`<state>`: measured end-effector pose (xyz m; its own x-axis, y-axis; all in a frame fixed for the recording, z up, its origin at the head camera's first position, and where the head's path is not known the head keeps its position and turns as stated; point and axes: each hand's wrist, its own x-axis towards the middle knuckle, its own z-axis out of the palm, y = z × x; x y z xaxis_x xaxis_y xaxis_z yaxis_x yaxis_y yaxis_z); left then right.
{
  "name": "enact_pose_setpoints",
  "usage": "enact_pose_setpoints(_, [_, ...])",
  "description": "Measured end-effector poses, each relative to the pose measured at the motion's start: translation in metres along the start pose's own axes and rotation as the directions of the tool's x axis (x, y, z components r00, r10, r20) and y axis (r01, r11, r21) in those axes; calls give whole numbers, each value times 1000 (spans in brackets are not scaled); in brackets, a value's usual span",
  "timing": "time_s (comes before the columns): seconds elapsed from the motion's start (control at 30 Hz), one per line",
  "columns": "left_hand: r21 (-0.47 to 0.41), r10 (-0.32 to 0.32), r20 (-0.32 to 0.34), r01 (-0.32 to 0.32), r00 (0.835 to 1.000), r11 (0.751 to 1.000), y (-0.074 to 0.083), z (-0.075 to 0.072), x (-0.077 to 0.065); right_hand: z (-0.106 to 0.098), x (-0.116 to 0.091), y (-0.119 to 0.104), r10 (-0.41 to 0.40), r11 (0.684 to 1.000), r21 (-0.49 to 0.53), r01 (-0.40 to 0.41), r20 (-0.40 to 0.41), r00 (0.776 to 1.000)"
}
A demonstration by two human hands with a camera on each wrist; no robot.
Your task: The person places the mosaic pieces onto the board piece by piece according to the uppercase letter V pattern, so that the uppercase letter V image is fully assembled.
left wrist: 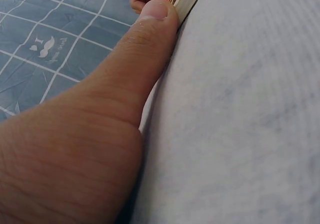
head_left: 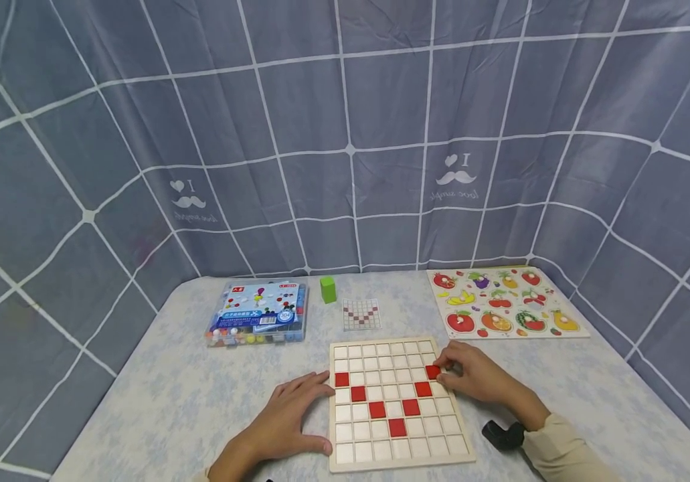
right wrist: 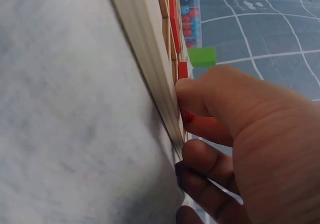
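Note:
A square wooden grid board lies on the table, its cells filled with pale tiles and several red tiles that form a V. At the board's right edge my right hand pinches a red tile between thumb and forefinger, over a cell in the V's upper right end. In the right wrist view, red shows between thumb and forefinger, while the other fingers curl loosely beside the board. My left hand rests along the left edge with fingers spread; its thumb touches the board's side.
Behind the board lies a small card printed with a red V on a grid. A green block stands near it. A plastic box of colourful beads sits back left, a fruit puzzle board back right. A tiled-pattern curtain surrounds the table.

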<state>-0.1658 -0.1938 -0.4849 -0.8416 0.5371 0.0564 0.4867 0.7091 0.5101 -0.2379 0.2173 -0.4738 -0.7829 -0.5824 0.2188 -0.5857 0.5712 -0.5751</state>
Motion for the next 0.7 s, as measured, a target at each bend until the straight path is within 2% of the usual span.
enact_pose_setpoints(0.3, [-1,13,-5,-13,1000,1000,-5,3,4,-1,2,-2,48,997,-62,-48,6,999])
enact_pose_setpoints(0.7, [-5,4,2,-4,1000,1000,-6,5,3,-3,1,-3,55,997,-56,-54,13,998])
